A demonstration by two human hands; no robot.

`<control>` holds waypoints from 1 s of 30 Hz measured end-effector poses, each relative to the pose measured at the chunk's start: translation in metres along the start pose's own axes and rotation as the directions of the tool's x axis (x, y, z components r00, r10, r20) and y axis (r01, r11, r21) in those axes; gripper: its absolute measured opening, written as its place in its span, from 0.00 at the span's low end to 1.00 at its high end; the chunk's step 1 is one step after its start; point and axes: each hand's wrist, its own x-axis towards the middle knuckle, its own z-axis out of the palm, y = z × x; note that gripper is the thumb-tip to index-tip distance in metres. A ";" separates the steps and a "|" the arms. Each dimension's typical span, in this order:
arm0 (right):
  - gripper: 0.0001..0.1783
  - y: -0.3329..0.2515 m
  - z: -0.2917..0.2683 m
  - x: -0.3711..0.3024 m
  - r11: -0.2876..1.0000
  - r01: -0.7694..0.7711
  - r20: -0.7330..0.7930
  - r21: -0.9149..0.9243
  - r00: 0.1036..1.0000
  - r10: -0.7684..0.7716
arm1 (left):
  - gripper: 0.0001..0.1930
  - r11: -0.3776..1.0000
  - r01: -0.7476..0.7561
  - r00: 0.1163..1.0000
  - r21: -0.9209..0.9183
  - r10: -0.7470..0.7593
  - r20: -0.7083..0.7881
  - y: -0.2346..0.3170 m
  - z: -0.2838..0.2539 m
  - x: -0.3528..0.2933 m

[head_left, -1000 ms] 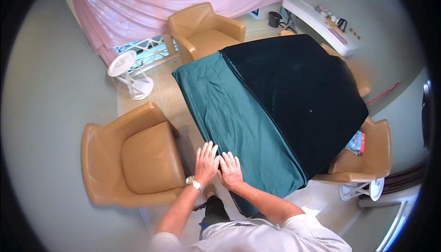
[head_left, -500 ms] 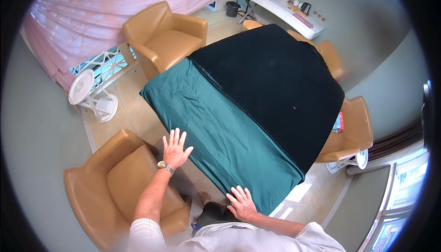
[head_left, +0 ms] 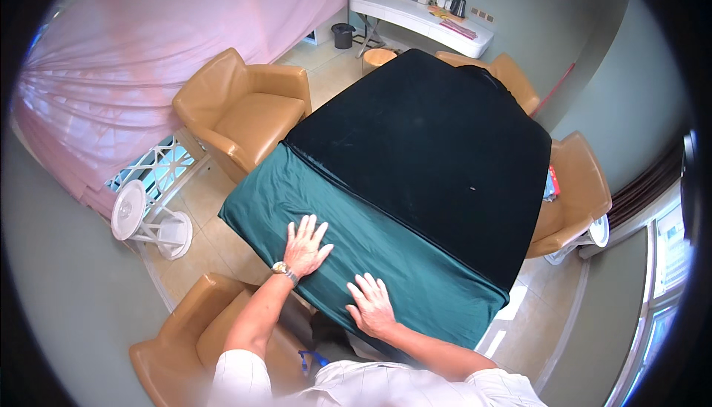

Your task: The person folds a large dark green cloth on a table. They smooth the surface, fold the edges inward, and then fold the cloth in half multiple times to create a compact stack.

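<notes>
A cloth cover lies over the table in front of me, its far part black (head_left: 437, 140) and its near part a satiny dark green (head_left: 386, 240). Small wrinkles run through the green part, and a raised seam or fold divides the two colours. My left hand (head_left: 304, 247), a watch on its wrist, rests on the green cloth near the table's front edge, fingers spread. To its right my right hand (head_left: 372, 307) lies on the same cloth, also with fingers apart. Neither holds anything. The table beneath is hidden.
Tan armchairs stand around the table: one at near left (head_left: 222, 333), one at far left (head_left: 252, 110), one at right (head_left: 578, 184). A white side table (head_left: 130, 210) stands at left. A white desk (head_left: 423, 17) with a kettle (head_left: 458, 8) and a black bin (head_left: 343, 36) are behind.
Both hands have moved onto the green cloth from its front edge. My right hand has come left, nearer my left hand. The whole view has shifted slightly.
</notes>
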 end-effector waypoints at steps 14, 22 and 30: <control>0.35 0.001 0.051 0.030 0.796 -0.548 -0.146 -0.257 0.836 0.529 | 0.35 0.987 -0.163 0.980 -0.007 0.163 0.111 -0.247 -0.021 0.087; 0.34 -0.008 0.022 -0.118 0.298 -0.894 -0.395 -0.333 0.420 0.817 | 0.30 0.978 0.203 0.962 -0.048 -0.190 0.195 -0.356 -0.011 0.079; 0.31 -0.066 -0.010 -0.207 0.132 -0.979 -0.593 -0.156 0.199 0.780 | 0.25 0.993 0.115 0.993 -0.034 -0.115 -0.006 -0.364 -0.031 -0.030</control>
